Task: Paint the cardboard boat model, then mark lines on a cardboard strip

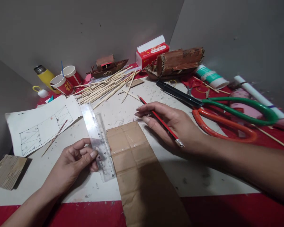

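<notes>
My left hand (77, 162) pinches a clear plastic ruler (101, 148) between thumb and fingers, near the left edge of a creased brown cardboard strip (127, 157). In my right hand (170, 123) is a red and black pencil (164, 123), its tip pointing up and away and its metal end toward me. My right fingertips are just above the far right corner of the cardboard. A shadow falls across the cardboard's near part.
Bamboo sticks (106, 86) lie piled at the back, before two model boats (180, 63). A sketched paper sheet (44, 126) and a cardboard stack (9, 171) lie at left. Large scissors (217, 110) rest at right. Paper cups (61, 83) and a yellow bottle (46, 75) stand back left.
</notes>
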A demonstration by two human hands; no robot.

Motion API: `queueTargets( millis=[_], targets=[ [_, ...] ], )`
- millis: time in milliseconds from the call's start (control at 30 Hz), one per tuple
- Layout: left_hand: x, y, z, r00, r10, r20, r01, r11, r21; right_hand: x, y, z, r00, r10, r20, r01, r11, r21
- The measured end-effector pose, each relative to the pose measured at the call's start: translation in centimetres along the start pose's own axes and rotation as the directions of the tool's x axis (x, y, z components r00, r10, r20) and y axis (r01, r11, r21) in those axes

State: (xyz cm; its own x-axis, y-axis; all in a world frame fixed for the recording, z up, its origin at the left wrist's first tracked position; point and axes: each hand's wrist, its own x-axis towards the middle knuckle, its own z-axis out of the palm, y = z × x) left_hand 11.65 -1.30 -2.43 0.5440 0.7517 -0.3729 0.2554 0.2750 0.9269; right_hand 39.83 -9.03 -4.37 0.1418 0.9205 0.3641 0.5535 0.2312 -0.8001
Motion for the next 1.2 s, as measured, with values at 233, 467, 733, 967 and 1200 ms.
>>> queueTargets(
  millis=[233,467,733,967,1200],
  targets=[
    [-0.01,0.41,0.28,1.000,-0.022,-0.018,0.022,0.999,0.024,-0.56,0.39,0.75,0.984,-0.179,0.014,0.179,0.971,-0.160],
    [-0.07,0.78,0.62,0.997,-0.051,-0.061,0.054,0.998,0.038,-0.53,0.38,0.51,0.978,-0.206,0.008,0.206,0.971,-0.124],
    [-0.13,0.82,0.58,0.997,-0.059,-0.052,0.062,0.996,0.068,-0.74,-0.27,0.11,0.982,-0.189,-0.028,0.187,0.979,-0.082],
    [0.03,0.68,0.53,0.999,-0.044,-0.024,0.045,0.998,0.036,-0.55,0.16,0.48,0.956,-0.293,-0.036,0.289,0.954,-0.078],
    [0.11,0.65,0.40,0.999,-0.053,-0.013,0.053,0.999,-0.010,-0.70,0.05,0.50,0.965,-0.261,-0.030,0.258,0.963,-0.072]
  ],
)
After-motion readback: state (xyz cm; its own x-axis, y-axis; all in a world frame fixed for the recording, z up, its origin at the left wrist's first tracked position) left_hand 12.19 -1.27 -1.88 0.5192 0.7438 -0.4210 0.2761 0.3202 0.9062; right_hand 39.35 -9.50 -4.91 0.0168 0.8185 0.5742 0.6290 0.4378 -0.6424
